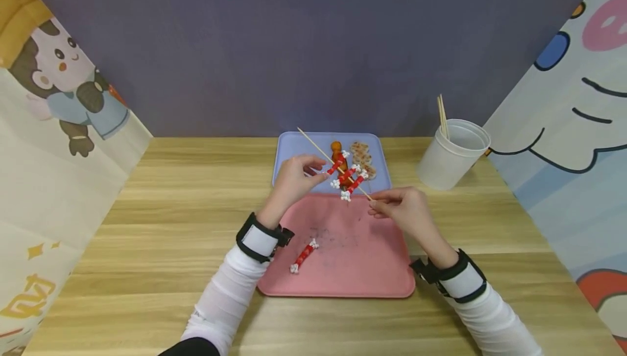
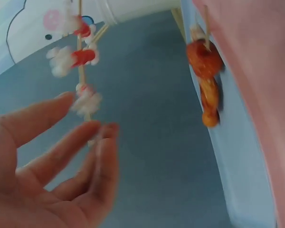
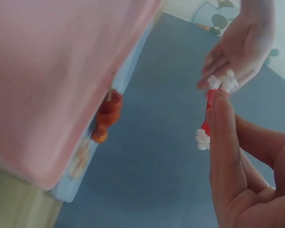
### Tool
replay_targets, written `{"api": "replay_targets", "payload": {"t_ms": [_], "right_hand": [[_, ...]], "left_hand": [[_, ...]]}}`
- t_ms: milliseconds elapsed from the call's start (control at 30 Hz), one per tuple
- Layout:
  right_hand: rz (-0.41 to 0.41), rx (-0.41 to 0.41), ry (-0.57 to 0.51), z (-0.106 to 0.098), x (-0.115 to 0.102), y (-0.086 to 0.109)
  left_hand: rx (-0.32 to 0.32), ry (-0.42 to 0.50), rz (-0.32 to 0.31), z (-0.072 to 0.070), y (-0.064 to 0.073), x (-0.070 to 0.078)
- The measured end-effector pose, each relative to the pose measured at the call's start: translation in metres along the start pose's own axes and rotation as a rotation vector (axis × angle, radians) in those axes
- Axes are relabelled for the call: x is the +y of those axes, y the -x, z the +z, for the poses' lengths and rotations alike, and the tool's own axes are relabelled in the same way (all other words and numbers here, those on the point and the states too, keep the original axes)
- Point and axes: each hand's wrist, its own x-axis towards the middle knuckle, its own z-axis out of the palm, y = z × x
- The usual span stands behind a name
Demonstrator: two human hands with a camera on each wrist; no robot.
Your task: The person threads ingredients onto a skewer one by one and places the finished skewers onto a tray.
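My right hand (image 1: pixel 404 210) pinches the lower end of a thin wooden skewer (image 1: pixel 312 142), held slantwise above the trays. Three red pieces with white knobbly ends (image 1: pixel 346 175) are threaded across it. Around the skewer's upper part, my left hand (image 1: pixel 295 177) is close to the uppermost piece. In the left wrist view its fingers (image 2: pixel 107 156) are spread and slightly bent, with that piece just beyond the fingertips. A matching loose red piece (image 1: pixel 305 256) lies on the pink tray (image 1: pixel 352 277). The right wrist view shows the skewer mostly hidden behind the right fingers (image 3: pixel 222 142).
Behind the pink tray is a blue tray (image 1: pixel 285 152), bearing an orange-brown food skewer (image 1: pixel 336 149) and a skewer of pale browned slices (image 1: pixel 361 154). At the right rear stands a white tub (image 1: pixel 441 165) holding several wooden sticks (image 1: pixel 443 116). A dark panel (image 1: pixel 294 45) rises behind the table.
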Motion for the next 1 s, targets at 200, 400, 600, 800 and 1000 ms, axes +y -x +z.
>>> {"api": "replay_targets", "payload": {"t_ms": [200, 400, 600, 800, 1000], "right_hand": [[0.011, 0.024, 0.008, -0.015, 0.016, 0.002], [0.012, 0.074, 0.12, -0.029, 0.026, 0.005], [0.061, 0.087, 0.148, -0.039, 0.033, 0.008], [0.079, 0.102, 0.086, -0.049, 0.038, 0.012], [0.11, 0.121, 0.107, -0.056, 0.045, 0.014]], "left_hand": [[-0.21, -0.234, -0.062, -0.004, 0.022, -0.005], [-0.291, -0.355, -0.036, -0.001, 0.045, -0.014], [-0.283, -0.391, 0.037, -0.002, 0.064, -0.021], [-0.311, -0.371, 0.018, -0.003, 0.077, -0.02], [-0.367, -0.375, 0.024, -0.002, 0.087, -0.017]]}}
